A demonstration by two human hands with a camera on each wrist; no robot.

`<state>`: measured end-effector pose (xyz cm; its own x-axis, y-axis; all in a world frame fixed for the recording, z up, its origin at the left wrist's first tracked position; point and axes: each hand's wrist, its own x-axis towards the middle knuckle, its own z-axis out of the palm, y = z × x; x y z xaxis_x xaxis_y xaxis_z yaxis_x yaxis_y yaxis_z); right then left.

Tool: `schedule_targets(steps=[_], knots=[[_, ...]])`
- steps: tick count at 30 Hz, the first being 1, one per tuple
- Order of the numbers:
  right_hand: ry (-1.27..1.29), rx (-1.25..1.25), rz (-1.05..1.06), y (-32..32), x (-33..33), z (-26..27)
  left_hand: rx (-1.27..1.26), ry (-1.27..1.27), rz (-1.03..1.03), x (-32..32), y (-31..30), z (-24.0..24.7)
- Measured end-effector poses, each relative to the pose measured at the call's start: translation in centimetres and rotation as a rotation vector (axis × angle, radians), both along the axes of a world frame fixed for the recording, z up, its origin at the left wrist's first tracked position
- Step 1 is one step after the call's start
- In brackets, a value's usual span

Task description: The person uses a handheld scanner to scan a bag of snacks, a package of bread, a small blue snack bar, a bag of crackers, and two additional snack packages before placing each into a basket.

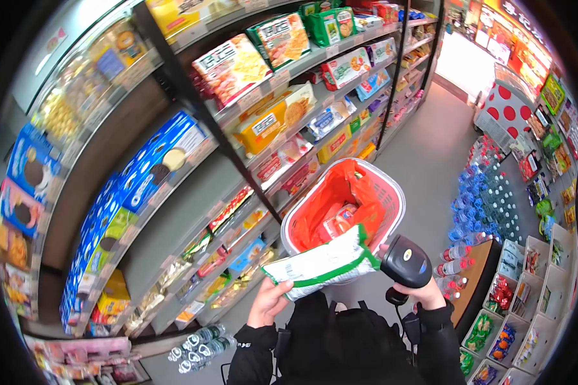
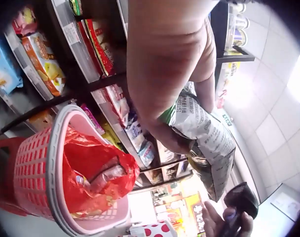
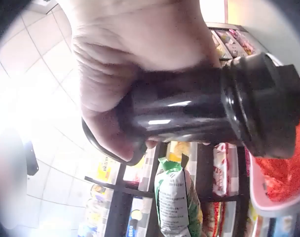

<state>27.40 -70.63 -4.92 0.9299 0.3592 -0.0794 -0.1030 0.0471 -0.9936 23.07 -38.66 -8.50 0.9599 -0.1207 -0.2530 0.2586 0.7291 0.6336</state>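
Observation:
My left hand (image 1: 268, 303) grips one end of a white and green snack bag (image 1: 324, 264), its printed back turned up toward the head camera. In the left wrist view the thumb and fingers pinch the edge of the bag (image 2: 204, 133). My right hand (image 1: 428, 294) holds a black handheld barcode scanner (image 1: 406, 262) by its handle, its head close to the bag's right end. The right wrist view shows the fingers wrapped round the dark scanner handle (image 3: 174, 106). Just beyond the bag stands a pink and white basket (image 1: 392, 183) lined with a red plastic bag (image 1: 315, 208), a packet (image 1: 340, 221) lying inside.
Shelves of boxed biscuits (image 1: 231, 70) and blue cookie boxes (image 1: 154, 160) rise on the left and ahead. Bottled water (image 1: 202, 346) stands on the floor at lower left, more bottles (image 1: 472, 205) at right. Sweets bins (image 1: 514, 289) line the right side. An aisle (image 1: 424, 135) runs forward.

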Motion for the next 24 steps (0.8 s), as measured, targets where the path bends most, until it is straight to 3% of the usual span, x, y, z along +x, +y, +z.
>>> schedule_targets(steps=[3,11,14,16,20,24], knots=[[0.003,0.175,0.094,0.1,-0.3,0.5,-0.005,-0.037,-0.112,-1.4,-0.9,1.7],[0.118,0.245,0.118,-0.4,-2.3,0.4,0.019,-0.019,-0.134,-4.8,-2.5,2.1],[0.183,0.252,0.119,-0.5,-3.1,0.2,-0.080,-0.081,-0.132,-5.7,-3.5,2.3],[0.219,0.200,0.112,-0.7,-3.7,0.1,-0.235,-0.003,-0.151,-6.6,-4.2,3.1],[0.216,0.199,0.118,-0.8,-4.2,0.6,-0.166,0.002,-0.123,-7.8,-4.2,2.0],[-0.019,-0.122,0.167,-0.3,-4.2,3.4,-0.082,-0.007,-0.079,-8.2,-3.4,2.1]])
